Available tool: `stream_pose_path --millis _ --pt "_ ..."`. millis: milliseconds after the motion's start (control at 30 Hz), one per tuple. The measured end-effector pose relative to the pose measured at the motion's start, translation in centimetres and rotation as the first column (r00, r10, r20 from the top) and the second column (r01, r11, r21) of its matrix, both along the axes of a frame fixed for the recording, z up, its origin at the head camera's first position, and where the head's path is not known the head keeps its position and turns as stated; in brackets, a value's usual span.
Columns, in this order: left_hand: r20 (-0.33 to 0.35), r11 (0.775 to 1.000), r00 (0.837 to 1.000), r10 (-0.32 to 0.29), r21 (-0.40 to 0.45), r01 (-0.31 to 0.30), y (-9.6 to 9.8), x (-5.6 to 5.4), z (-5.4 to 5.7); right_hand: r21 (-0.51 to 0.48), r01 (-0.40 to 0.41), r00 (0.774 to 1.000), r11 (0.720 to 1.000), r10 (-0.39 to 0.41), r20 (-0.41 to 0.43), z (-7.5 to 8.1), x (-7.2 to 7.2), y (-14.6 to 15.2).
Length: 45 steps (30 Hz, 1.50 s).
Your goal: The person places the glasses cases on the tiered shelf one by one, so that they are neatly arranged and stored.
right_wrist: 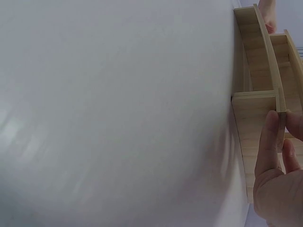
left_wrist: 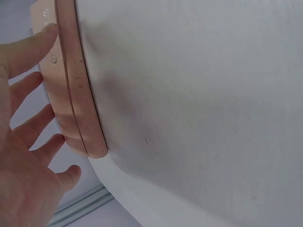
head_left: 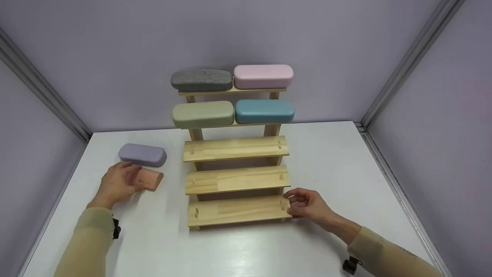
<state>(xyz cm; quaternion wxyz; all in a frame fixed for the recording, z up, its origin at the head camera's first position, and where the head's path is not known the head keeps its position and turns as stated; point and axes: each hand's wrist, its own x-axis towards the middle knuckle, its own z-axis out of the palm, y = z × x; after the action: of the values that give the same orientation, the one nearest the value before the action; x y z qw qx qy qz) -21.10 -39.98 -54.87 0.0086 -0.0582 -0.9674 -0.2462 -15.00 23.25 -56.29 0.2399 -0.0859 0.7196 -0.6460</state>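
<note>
My left hand [head_left: 118, 182]: back upward, thumb [left_wrist: 29, 52] set well apart from fingers [left_wrist: 35, 125], which fan out with slight bend, gaps showing between tips. Left forearm [head_left: 86, 240] behind it, slanting back toward me, sleeved. My right hand [head_left: 311, 207]: well to right of left one, fingers bent inward toward it, thumb opposite, pinching. Right wrist [head_left: 344, 227] bare just behind that hand; right forearm [head_left: 384, 250], sleeved, angles outward and back.

Scanning pale walls [head_left: 338, 46] on three sides, metal rails [head_left: 407, 65] at the corners, now a white table [head_left: 334, 154], glossy in front!
</note>
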Motion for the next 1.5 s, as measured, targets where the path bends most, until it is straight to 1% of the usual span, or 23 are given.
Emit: stream_pose_path --millis 200,333,467,667,800,867,1000,1233,1333,1500 --pt "0.013 0.997 1.000 0.016 -0.077 -0.015 0.3 -0.2 -0.1 -0.016 0.001 1.000 1.000 -0.002 -0.003 -0.1 0.0 0.0" --pt "0.017 0.993 1.000 0.018 -0.118 -0.016 0.2 0.0 -0.2 -0.023 0.001 1.000 1.000 -0.001 0.003 -0.2 -0.1 -0.1" --pt "0.025 0.989 0.999 0.019 -0.144 -0.016 0.2 0.4 -0.2 -0.009 0.003 1.000 1.000 -0.003 0.004 -0.3 0.0 0.0" --pt "0.084 0.986 0.996 0.039 -0.168 -0.024 -0.3 1.2 0.3 -0.008 0.006 1.000 1.000 -0.006 -0.001 -0.2 0.0 -0.1" --pt "0.107 0.983 0.994 0.034 -0.181 -0.014 -0.8 2.1 0.5 -0.010 0.003 1.000 1.000 -0.003 -0.003 -0.3 0.0 -0.1" --pt "0.106 0.982 0.994 0.025 -0.187 -0.004 -1.0 2.7 0.4 -0.003 0.000 1.000 1.000 0.000 -0.007 -0.3 0.0 0.0" --pt "0.089 0.981 0.996 0.003 -0.194 0.014 -1.2 3.4 0.2 0.009 -0.007 1.000 1.000 0.007 -0.012 -0.2 0.1 0.1" --pt "0.110 0.992 0.994 -0.027 -0.123 0.041 -1.2 3.6 -0.1 -0.006 -0.001 1.000 1.000 0.001 -0.012 -0.2 0.1 0.1" --pt "0.109 0.992 0.994 -0.027 -0.119 0.040 -1.3 3.8 -0.2 0.000 0.002 1.000 1.000 -0.002 -0.015 -0.2 0.1 0.0" --pt "0.123 0.993 0.992 -0.007 -0.115 0.021 -1.2 4.0 -0.1 0.005 0.008 1.000 1.000 -0.008 -0.014 -0.2 0.1 0.0"
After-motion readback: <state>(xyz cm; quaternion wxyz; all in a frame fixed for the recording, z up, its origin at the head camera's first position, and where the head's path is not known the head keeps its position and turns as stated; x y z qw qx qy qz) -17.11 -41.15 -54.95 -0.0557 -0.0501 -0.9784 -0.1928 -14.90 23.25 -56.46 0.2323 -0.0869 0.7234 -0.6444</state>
